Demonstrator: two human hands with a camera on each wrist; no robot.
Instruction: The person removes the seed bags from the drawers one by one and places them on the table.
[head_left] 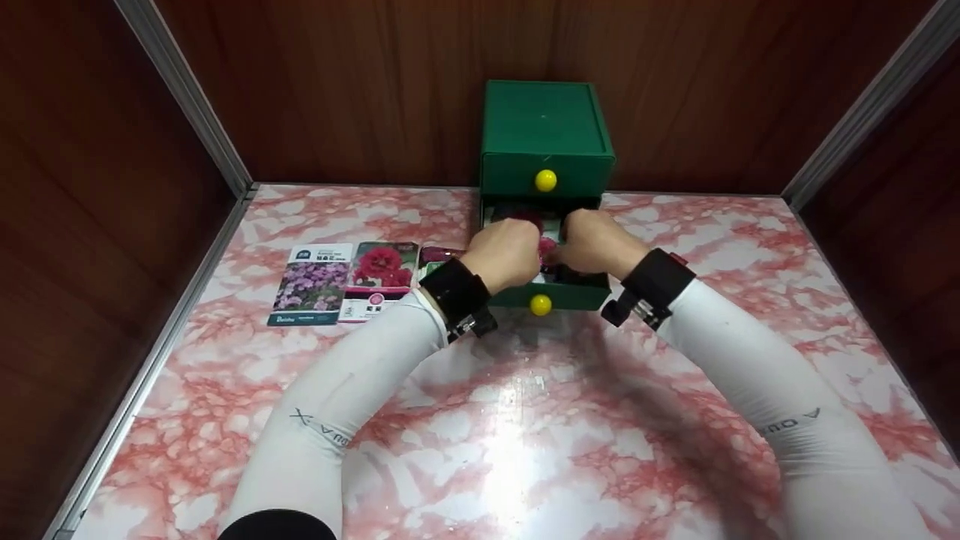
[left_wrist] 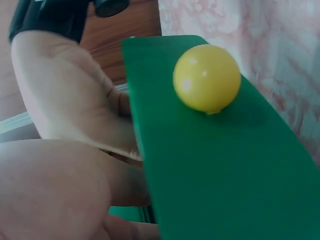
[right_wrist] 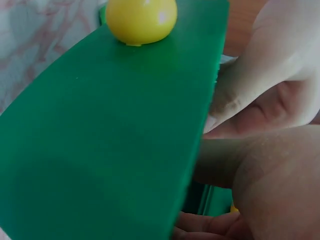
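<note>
A green two-drawer box (head_left: 546, 116) stands against the back wall, its lower drawer (head_left: 577, 296) pulled out. Both hands reach down into that drawer from above. My left hand (head_left: 504, 251) is at its left side and my right hand (head_left: 600, 240) at its right, knuckles up. Between them shows part of a flower-printed packet (head_left: 548, 246) with pink blooms, lying in the drawer. In both wrist views the drawer front with its yellow knob (left_wrist: 207, 78) hides the fingertips, so I cannot tell whether they grip the packet.
Left of the box lie a purple-flower packet (head_left: 311, 285), a red-flower packet (head_left: 380, 274) and a third packet (head_left: 439, 257), partly covered by the left hand and wrist. The upper drawer (head_left: 510, 174) is closed. Wood-grain panels wall in the marbled table (head_left: 600, 450).
</note>
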